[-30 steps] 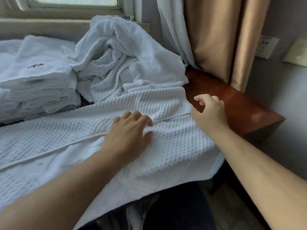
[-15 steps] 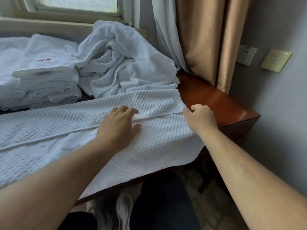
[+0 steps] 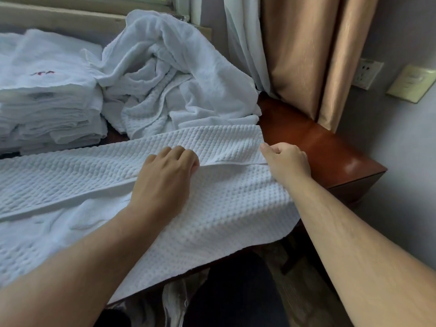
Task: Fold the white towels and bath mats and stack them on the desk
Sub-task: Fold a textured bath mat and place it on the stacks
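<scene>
Bath mat (image 3: 224, 208) flat on desk (image 3: 318, 147), our long axis 9 to 3 o'clock, near side draped over front edge. Our left hand (image 3: 165, 182) mid-mat, fingers curled onto hem (image 3: 231, 164). Our right hand (image 3: 286, 161) pinches same hem at 3 o'clock end, so both grips share one line. Most cloth lies toward 9 o'clock (left hand nearer it), so we judge next fold runs along that axis. Folded stack (image 3: 47, 102) at 10 o'clock, crumpled pile (image 3: 169, 74) at 12.

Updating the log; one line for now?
left hand grips bath mat fold | right hand pinches its end | folded towel stack behind
</scene>
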Tool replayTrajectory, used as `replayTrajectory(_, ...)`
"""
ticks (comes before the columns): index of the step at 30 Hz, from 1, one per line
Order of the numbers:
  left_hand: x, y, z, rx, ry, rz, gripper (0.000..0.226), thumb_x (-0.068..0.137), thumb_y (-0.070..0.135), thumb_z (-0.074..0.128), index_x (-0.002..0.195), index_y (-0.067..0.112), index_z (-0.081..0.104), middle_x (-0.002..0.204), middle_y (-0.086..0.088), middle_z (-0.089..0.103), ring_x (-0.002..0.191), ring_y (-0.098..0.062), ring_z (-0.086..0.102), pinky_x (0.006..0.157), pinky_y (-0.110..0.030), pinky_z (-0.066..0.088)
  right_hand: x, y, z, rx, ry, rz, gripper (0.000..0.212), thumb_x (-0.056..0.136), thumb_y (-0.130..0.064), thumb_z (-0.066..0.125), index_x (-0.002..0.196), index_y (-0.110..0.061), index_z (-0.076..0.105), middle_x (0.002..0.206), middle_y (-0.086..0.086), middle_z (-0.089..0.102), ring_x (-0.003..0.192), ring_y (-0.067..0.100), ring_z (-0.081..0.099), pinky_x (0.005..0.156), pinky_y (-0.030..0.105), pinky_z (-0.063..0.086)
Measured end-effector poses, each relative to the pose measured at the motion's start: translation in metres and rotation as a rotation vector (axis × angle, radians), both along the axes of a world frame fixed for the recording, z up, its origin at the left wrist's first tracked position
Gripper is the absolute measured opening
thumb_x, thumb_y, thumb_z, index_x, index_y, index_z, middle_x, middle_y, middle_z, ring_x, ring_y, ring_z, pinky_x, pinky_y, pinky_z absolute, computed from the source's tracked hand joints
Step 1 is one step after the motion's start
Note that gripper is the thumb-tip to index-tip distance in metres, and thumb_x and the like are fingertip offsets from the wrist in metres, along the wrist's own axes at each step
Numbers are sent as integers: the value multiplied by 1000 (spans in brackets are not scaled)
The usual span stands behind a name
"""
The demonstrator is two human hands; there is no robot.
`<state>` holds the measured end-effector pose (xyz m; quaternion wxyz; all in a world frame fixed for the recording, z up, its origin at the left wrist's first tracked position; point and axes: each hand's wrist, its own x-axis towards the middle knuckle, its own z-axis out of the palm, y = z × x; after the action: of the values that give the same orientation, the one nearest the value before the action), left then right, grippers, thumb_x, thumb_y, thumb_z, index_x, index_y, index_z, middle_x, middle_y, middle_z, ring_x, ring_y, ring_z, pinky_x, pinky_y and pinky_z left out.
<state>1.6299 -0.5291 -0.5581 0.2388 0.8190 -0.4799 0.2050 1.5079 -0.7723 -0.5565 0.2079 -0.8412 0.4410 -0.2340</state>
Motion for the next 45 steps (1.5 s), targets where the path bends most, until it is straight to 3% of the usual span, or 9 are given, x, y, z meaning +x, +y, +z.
replayTrajectory(4, -5, 5, 4, -27, -91, -169, 6, 99, 12, 60, 94, 12, 63, 87, -3, 60, 76, -24, 54, 63, -44, 47, -3, 2, -3, 1, -41, 40, 50, 93, -65, 45, 117, -28, 67, 115, -4, 66, 117, 24, 51, 99, 47, 47)
replayTrajectory(14, -7, 5, 0, 92, -104, -258, 30, 94, 51, 60, 110, 27, 70, 93, 9, 64, 74, -20, 65, 53, -27, 33, 4, 20, -4, -393, 159, -125, 55, 98, -56, 29, 120, -15, 59, 98, 6, 72, 102, 30, 58, 91, 47, 31)
replayTrajectory(19, -13, 6, 6, -64, -234, -270, 23, 99, 31, 62, 87, 15, 72, 71, 0, 52, 52, -22, 51, 40, -28, 34, -2, 20, 0, -405, -279, 39, 36, 93, -17, 53, 129, -17, 58, 80, -9, 56, 91, 16, 51, 96, 41, 30)
replayTrajectory(23, -15, 6, 13, -87, -257, -328, 27, 101, 31, 57, 86, 14, 72, 71, 0, 51, 53, -21, 50, 38, -32, 40, -12, 15, 5, -201, -651, 28, 34, 92, -11, 52, 124, -12, 63, 68, -11, 52, 74, 1, 54, 83, 7, 38)
replayTrajectory(30, -20, 6, 2, 74, -253, -352, 28, 99, 35, 60, 82, 17, 72, 72, 2, 50, 57, -19, 52, 38, -32, 40, -13, 8, 8, -94, -464, -72, 36, 85, -12, 54, 118, -23, 62, 65, -5, 58, 62, 9, 56, 60, 20, 43)
replayTrajectory(34, -21, 5, 8, 234, -160, -310, 40, 99, 55, 38, 103, 32, 70, 88, 10, 50, 70, -10, 52, 50, -28, 36, -11, 1, 26, -91, -42, -87, 38, 86, -16, 58, 120, -31, 58, 94, -8, 57, 78, 16, 55, 52, 25, 32)
replayTrajectory(38, -23, 4, 23, 206, -44, -236, 49, 95, 63, 28, 107, 39, 68, 105, 16, 54, 89, -5, 51, 59, -29, 44, -12, 1, 48, -202, 374, -169, 16, 92, -25, 63, 107, -21, 63, 89, -5, 57, 72, 22, 52, 51, 27, 33)
replayTrajectory(41, -7, 2, 39, 43, 137, -123, 32, 100, 49, 40, 112, 38, 67, 115, 13, 58, 103, -11, 53, 75, -35, 49, -4, 11, 56, -342, 253, -65, 16, 92, -31, 58, 92, -16, 64, 92, 1, 67, 84, 28, 60, 68, 36, 49)
replayTrajectory(45, 4, 1, 34, 388, 122, -71, 44, 101, 51, 42, 145, 45, 43, 155, 8, 35, 144, -17, 24, 114, -42, 28, 31, 52, 44, -251, 167, 218, 38, 96, -41, 47, 113, -14, 67, 117, 11, 65, 113, 35, 57, 90, 41, 46)
